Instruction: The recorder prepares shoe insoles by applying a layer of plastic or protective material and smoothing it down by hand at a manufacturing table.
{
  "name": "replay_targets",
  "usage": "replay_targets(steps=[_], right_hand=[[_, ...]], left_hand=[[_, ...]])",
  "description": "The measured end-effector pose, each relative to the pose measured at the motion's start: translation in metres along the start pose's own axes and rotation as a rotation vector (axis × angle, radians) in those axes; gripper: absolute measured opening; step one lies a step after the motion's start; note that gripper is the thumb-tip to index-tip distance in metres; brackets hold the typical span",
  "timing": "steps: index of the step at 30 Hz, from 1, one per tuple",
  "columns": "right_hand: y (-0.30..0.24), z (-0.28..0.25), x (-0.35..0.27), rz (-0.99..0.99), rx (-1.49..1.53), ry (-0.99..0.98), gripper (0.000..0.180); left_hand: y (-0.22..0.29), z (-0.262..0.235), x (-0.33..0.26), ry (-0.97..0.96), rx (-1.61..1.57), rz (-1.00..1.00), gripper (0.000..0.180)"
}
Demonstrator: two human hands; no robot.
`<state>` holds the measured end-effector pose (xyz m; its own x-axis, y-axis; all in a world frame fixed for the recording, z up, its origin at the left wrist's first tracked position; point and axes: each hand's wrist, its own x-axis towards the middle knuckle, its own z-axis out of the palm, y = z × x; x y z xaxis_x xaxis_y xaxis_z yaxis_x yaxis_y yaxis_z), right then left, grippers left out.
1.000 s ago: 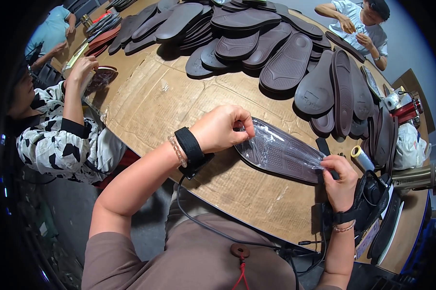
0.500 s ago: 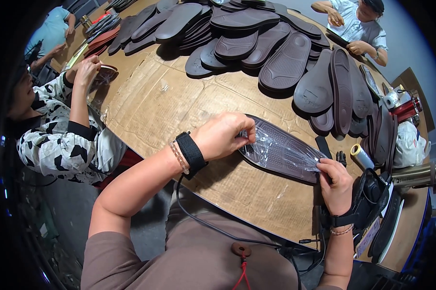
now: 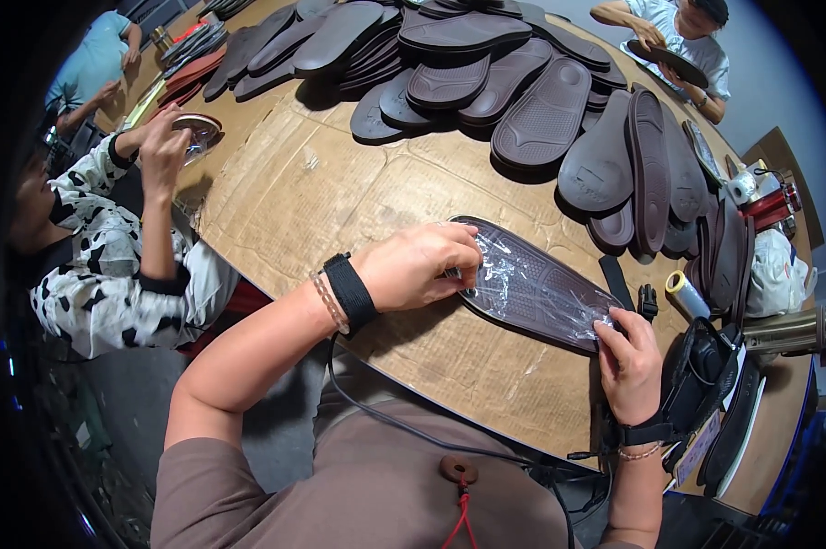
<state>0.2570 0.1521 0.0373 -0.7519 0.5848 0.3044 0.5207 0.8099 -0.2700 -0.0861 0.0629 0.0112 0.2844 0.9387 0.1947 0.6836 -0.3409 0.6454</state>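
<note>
On the cardboard-covered table in front of me lies a dark brown shoe sole (image 3: 543, 306), textured side up, slanting from upper left to lower right. Clear plastic film (image 3: 506, 272) is spread across it, wrinkled and shiny. At the sole's left end, my left hand (image 3: 422, 267) is closed, its fingertips pinching the film's edge. My right hand (image 3: 631, 366) is at the other end, thumb and fingers closed on the bunched film over the sole's tip. Both wrists wear black straps and beaded bracelets.
Piled brown soles (image 3: 541, 114) cover the table's far side. To the right are a film roll (image 3: 686, 295), a black strap with buckle (image 3: 646, 302), a metal cylinder (image 3: 788, 331) and a white bag (image 3: 777, 274). Co-workers sit left and far right. A cable (image 3: 404, 432) crosses my lap.
My left hand has shifted slightly left, drawing the film over the sole's end; the film lies flatter. My right hand has moved slightly left. The far-right co-worker now holds up a sole.
</note>
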Motion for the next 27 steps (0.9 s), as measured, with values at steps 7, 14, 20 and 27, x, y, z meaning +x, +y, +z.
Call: replay_targets(steps=[7, 14, 20, 27], right_hand=[[-0.007, 0.002, -0.010, 0.012, -0.085, -0.040, 0.036], [-0.011, -0.002, -0.021, -0.001, -0.171, -0.126, 0.040], [-0.026, -0.010, -0.032, 0.075, -0.275, -0.300, 0.061], [-0.054, -0.017, -0.014, 0.060, -0.221, -0.223, 0.066]], left_hand=[[0.001, 0.001, -0.002, -0.045, 0.041, 0.043, 0.016], [0.001, 0.002, -0.009, -0.043, 0.102, 0.087, 0.014], [0.002, -0.003, -0.026, 0.046, 0.190, 0.043, 0.030], [0.036, 0.021, -0.030, -0.050, 0.401, -0.168, 0.075]])
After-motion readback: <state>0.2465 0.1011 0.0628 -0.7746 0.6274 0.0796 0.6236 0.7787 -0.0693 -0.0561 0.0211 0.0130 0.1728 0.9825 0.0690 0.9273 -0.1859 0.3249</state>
